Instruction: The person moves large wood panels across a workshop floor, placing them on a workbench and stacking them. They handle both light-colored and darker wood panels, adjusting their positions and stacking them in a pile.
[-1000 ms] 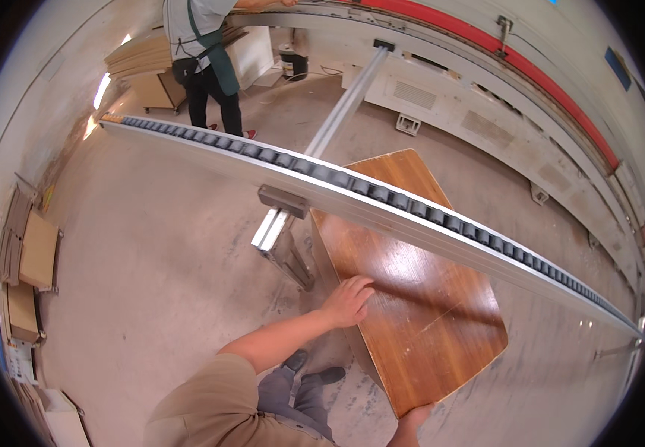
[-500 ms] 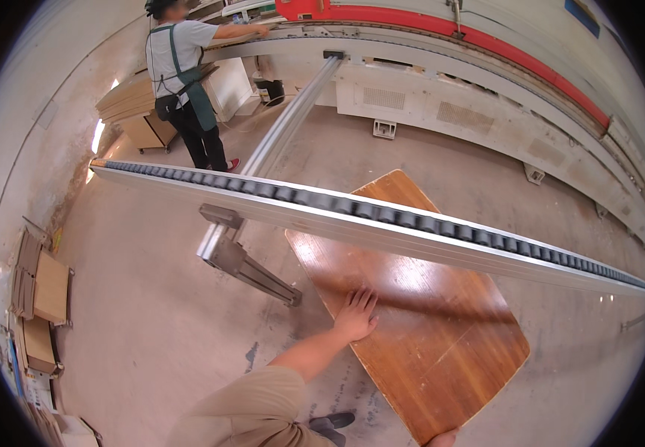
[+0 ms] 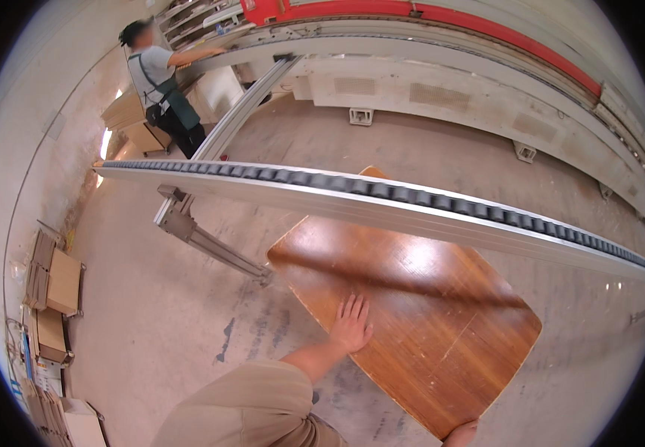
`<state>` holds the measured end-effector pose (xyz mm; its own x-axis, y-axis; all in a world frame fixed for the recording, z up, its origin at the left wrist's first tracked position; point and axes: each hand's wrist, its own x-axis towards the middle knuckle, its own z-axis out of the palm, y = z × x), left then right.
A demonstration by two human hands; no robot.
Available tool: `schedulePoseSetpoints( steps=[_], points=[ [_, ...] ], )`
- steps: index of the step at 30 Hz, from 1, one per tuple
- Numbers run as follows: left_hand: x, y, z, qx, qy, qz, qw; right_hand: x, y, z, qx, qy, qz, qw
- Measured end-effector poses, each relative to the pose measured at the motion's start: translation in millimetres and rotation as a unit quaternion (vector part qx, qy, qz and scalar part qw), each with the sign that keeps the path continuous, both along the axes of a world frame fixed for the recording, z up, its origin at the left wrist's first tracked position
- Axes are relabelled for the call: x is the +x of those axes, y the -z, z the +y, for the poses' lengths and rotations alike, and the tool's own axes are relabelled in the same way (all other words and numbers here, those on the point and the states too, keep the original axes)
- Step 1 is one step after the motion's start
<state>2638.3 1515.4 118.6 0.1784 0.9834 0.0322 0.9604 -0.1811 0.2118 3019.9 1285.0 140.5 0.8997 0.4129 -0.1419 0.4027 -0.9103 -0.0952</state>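
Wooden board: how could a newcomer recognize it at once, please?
Find the long metal rail topped with dark rollers. Under it, the left hand lies on the wooden board and the right hand touches its near corner. Only this piece is glossy reddish-brown with rounded corners; the stacks at left are dull tan.

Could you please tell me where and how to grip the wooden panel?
Probably grip the wooden panel by its edges beside the near corner, from the near side: its flat top offers nothing to pinch, and the roller rail crosses its far part in view.
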Motion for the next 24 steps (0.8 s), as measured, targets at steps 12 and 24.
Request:
schedulePoseSetpoints(
  steps=[12, 24],
  points=[
    [163.1, 20.8, 28.3, 0.067, 0.015, 0.106, 0.992, 211.6, 61.5, 27.4, -0.001, -0.148, -0.063, 0.987],
    [292.9, 13.1, 41.9, -0.076, 0.002, 0.181, 0.981, 323.9, 51.7, 14.6, -0.057, 0.011, 0.056, 0.997]
  ],
)
